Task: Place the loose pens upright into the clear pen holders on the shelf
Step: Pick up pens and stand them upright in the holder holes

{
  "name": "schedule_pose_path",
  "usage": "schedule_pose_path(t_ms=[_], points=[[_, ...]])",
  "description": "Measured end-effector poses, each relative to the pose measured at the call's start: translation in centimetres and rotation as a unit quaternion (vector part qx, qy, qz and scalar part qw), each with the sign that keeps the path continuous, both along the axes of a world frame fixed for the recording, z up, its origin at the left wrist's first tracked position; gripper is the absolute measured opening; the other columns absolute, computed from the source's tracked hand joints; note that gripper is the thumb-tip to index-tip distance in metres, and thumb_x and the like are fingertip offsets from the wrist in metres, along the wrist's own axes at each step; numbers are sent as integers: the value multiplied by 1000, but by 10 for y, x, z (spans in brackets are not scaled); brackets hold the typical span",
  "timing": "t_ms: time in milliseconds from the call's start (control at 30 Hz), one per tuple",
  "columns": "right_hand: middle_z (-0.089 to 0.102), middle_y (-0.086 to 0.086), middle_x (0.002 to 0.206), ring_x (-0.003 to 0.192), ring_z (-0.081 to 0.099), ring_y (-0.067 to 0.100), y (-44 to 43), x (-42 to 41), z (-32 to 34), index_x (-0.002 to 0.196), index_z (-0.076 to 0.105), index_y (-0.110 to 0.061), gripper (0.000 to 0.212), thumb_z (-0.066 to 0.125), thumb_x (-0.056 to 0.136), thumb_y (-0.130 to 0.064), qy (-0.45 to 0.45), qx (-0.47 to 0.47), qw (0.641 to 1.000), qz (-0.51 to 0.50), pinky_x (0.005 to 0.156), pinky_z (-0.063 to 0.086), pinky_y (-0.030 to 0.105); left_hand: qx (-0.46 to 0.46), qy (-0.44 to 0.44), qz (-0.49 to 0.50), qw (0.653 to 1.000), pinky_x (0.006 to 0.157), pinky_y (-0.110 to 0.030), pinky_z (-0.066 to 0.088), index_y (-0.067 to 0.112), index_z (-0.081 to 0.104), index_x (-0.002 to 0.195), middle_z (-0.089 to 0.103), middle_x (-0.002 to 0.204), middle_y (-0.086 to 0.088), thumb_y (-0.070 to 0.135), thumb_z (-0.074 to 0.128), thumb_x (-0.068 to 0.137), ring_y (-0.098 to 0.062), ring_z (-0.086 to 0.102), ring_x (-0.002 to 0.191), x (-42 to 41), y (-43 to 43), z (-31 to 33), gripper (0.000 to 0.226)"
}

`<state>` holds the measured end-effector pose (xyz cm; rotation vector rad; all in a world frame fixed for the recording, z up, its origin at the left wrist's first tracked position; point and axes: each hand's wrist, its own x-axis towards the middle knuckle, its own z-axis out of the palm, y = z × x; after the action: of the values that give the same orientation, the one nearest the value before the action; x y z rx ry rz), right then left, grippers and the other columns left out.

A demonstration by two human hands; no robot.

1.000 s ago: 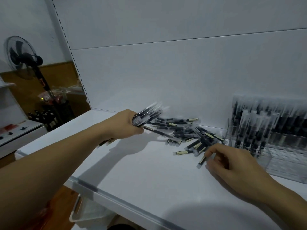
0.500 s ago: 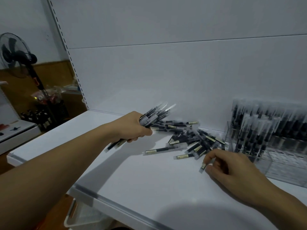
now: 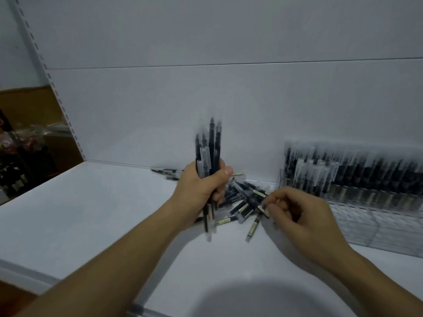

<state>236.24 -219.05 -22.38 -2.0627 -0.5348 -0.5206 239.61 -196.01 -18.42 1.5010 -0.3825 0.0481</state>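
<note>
The person's left hand point(image 3: 201, 186) is sitting just right of the middle of the view, its fingers point(image 3: 223, 173) wrapped tight around a bundle of pens point(image 3: 209, 152), with the thumb pressing across the front of them. The bundle is standing nearly upright, the capped ends pointing toward twelve o'clock against the white back panel point(image 3: 229, 99) and the lower ends sticking out below the fist toward six o'clock, hanging just above the shelf point(image 3: 91, 213). The loose pens point(image 3: 240, 202) are lying in a crisscrossed heap on the shelf directly behind and at three o'clock of that hand, dark barrels with pale labels pointing every way. A few more pens point(image 3: 164, 171) are lying against the back panel at ten o'clock of the heap, and one stray pen point(image 3: 251, 227) is resting apart at the heap's six o'clock edge. The right hand point(image 3: 297, 209) is reaching in from four o'clock, its fingers curled, the thumb and forefinger closing together on the labelled end of a single pen point(image 3: 263, 208) at the heap's near right edge; motion blur is softening the exact contact. The clear pen holders point(image 3: 352, 179) are standing at three o'clock of the heap, along the back panel, already packed with rows of upright dark pens. A lower clear gridded section point(image 3: 366, 227) is sitting in front of them, just beside the right wrist.
</note>
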Motion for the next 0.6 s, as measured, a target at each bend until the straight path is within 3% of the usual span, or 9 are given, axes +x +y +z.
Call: schedule_pose_path(t_ms=[167, 300, 433, 600], points=[[60, -2, 65, 55, 54, 17, -15, 1, 17, 92, 70, -21, 16, 69, 94, -5, -73, 94, 991, -63, 51, 44, 26, -6, -54, -27, 998, 51, -29, 43, 6, 53, 82, 43, 60, -9, 8, 65, 96, -22, 42, 47, 8, -57, -17, 19], [59, 7, 63, 47, 52, 28, -24, -2, 34, 97, 71, -15, 7, 65, 96, -18, -84, 176, 979, -56, 43, 46, 38, 40, -90, -70, 993, 52, -30, 45, 1, 55, 83, 47, 57, -6, 9, 66, 95, -22, 46, 47, 12, -79, -16, 18], [62, 4, 70, 41, 54, 19, -27, -5, 45, 106, 69, -8, 22, 64, 91, -24, -42, 241, 969, -20, 43, 47, 26, 82, -107, -85, 987, 50, -31, 45, 8, 58, 80, 53, 56, -3, 10, 68, 94, -19, 50, 48, 10, -89, -17, 18], [62, 6, 78, 41, 54, 22, -28, -1, 45, 96, 65, -10, 15, 68, 88, -23, -18, 253, 967, -25, 41, 44, 21, 114, -113, -100, 982, 52, -18, 44, 15, 59, 78, 58, 54, 10, 3, 68, 91, -5, 53, 49, 7, -98, -20, 20]])
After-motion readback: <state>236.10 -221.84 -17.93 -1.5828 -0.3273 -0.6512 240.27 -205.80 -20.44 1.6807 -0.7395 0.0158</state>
